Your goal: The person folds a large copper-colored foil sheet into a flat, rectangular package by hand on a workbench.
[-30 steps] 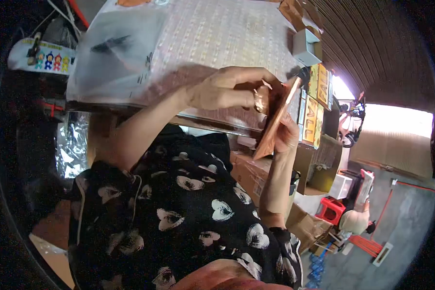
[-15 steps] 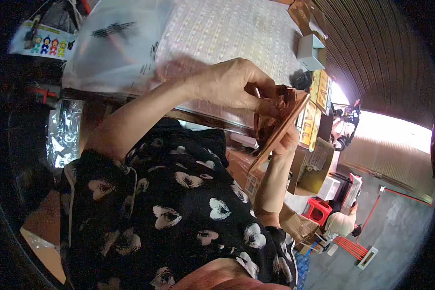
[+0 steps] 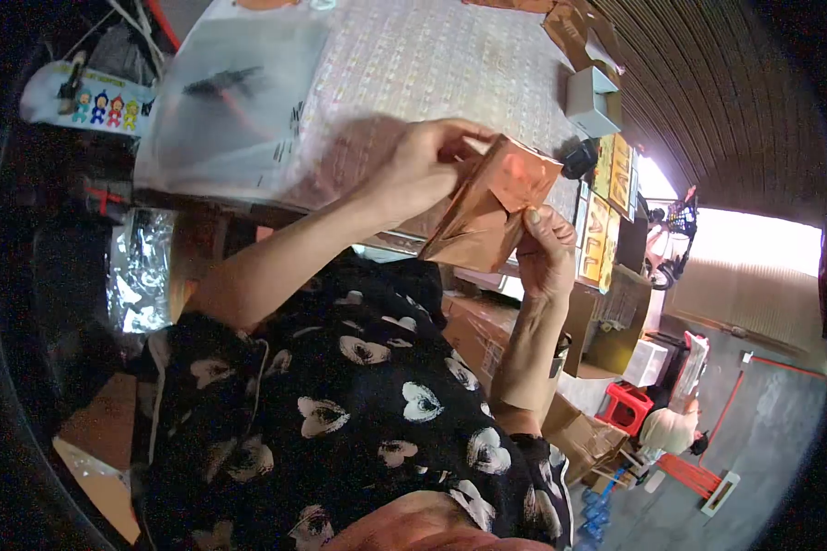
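A flat brown packet, its surface folded and creased like paper or film, is the piece (image 3: 478, 230) held up between my two hands above the table edge. My left hand (image 3: 427, 170) grips its upper left side, some fingers hidden behind it. At the lower right side, my right hand (image 3: 547, 243) pinches the packet between thumb and fingers. Beyond the hands lies a table covered with patterned clear sheeting (image 3: 413, 73). A translucent plastic sheet or bag (image 3: 239, 101) with black marks lies on its left part.
An open white box (image 3: 593, 99) and a black object (image 3: 579, 158) are at the table's right. Yellow-printed cartons (image 3: 600, 241) stand beside them. Farther right are a red stool (image 3: 625, 409) and another person (image 3: 671, 430). A cartoon-printed item (image 3: 101, 108) is at upper left.
The packet has turned so its broad face shows instead of its open, crumpled side. My left hand has moved from inside or over the opening to its edge; my right hand now shows at the front.
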`<state>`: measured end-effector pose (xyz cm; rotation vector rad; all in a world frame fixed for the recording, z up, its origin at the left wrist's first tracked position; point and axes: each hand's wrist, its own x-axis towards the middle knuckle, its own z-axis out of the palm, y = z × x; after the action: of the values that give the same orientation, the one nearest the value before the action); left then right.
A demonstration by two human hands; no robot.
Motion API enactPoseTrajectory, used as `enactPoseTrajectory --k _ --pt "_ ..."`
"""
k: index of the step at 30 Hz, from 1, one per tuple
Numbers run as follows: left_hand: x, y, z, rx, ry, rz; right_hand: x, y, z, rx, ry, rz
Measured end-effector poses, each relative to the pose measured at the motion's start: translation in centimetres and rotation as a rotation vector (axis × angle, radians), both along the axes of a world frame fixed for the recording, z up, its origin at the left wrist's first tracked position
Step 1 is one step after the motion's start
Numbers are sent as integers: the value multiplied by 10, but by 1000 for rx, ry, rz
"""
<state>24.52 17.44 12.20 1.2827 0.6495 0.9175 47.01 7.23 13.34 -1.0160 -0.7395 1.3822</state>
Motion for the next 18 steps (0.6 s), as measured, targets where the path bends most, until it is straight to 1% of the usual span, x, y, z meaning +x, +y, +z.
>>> enactPoseTrajectory --k 1,2,3,4,6,8,10,12,14,16,18 --pt "1 0 -11 -42 -56 -10 -3 0 2 0 -32 -24" --pt "-2 0 -12 -84 -111 -21 -4 0 3 1 -64 -50" --pt "-9 -3 -12 -231 -161 -117 -5 0 2 16 -55 -68" --pt "-11 -7 -3 -218 -150 -136 -4 0 2 7 -70 -104" --pt "-14 -12 17 -511 -498 -178 -3 -2 1 8 -74 -159" --pt "-11 -12 18 -559 -455 -236 -1 -5 -1 7 -114 -201" --pt "-8 -18 23 -105 41 -176 1 -9 -1 7 -98 -219" --pt "2 -14 9 -114 32 -184 -3 -13 -1 28 -212 -299" --pt "11 -15 12 -123 84 -123 -2 -17 1 31 -233 -356" --pt "22 -15 1 -81 73 -121 7 -23 -2 21 -344 -301" --pt "31 -15 -4 -136 -20 -81 10 -26 3 11 -300 -317"
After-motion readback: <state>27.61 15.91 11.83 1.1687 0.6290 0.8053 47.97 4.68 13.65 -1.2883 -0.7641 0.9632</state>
